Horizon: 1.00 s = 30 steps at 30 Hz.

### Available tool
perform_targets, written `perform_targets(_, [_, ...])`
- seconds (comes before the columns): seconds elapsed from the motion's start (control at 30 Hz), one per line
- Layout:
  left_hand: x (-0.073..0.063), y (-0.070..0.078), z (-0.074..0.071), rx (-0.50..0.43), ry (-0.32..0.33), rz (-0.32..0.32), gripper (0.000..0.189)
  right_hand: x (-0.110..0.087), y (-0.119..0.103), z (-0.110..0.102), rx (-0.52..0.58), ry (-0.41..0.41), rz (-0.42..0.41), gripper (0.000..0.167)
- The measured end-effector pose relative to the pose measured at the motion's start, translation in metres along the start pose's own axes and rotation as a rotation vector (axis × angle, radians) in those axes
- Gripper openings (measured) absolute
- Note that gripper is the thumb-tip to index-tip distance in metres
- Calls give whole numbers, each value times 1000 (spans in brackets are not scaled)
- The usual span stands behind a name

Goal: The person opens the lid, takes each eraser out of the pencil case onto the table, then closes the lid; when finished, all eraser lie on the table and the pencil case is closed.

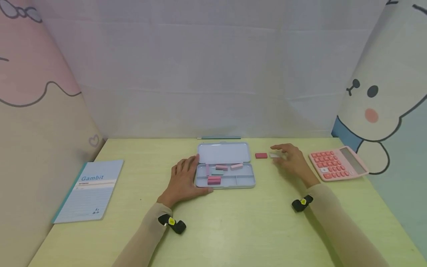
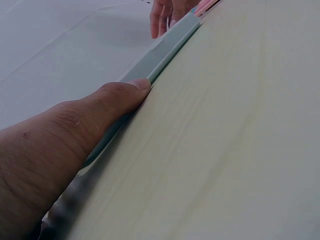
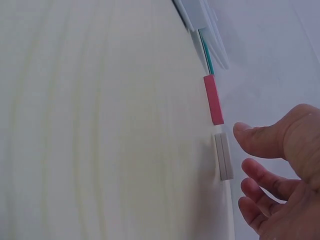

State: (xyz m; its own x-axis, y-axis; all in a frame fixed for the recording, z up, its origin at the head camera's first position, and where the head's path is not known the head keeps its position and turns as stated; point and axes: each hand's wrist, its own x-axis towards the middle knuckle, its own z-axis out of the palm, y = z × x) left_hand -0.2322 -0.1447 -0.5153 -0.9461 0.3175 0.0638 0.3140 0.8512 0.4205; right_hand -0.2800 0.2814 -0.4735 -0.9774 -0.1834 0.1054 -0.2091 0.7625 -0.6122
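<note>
A pale blue hinged case (image 1: 223, 152) lies with its lid raised at the back of the table. Small pink blocks (image 1: 214, 180) and a mint block (image 1: 217, 172) lie in its compartments. My left hand (image 1: 183, 181) touches the case's left side with spread fingers, its thumb (image 2: 125, 92) against the front edge. To the right of the case lies a red block (image 1: 261, 155), and beside it a whitish-grey block (image 3: 223, 156) with a groove along it. My right hand (image 1: 291, 160) hovers at this pale block, thumb and fingers apart, with a visible gap to it.
A pink calculator (image 1: 337, 163) lies to the right of my right hand. The notebook (image 1: 91, 191) is at the table's left. Behind the case, a pencil (image 1: 219, 138) lies along the rear edge, in front of a white cloth wall (image 1: 213, 74).
</note>
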Motion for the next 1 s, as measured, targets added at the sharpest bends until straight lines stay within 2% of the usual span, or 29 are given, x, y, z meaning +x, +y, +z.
perform_targets(0.27, [0,0,-1,-5,2,3,132,-3,-28,-1,22,-21,-55,42])
perform_targets(0.5, [0,-1,0,-2,-3,5,132,-6,-49,11,0,-8,-128,38])
perform_targets(0.8, [0,-1,-1,-10,-9,3,133,-7,-64,30,51,-8,-261,31])
perform_targets(1.0, [0,-1,-1,-7,-7,4,133,-4,-71,42,31,-24,-304,26])
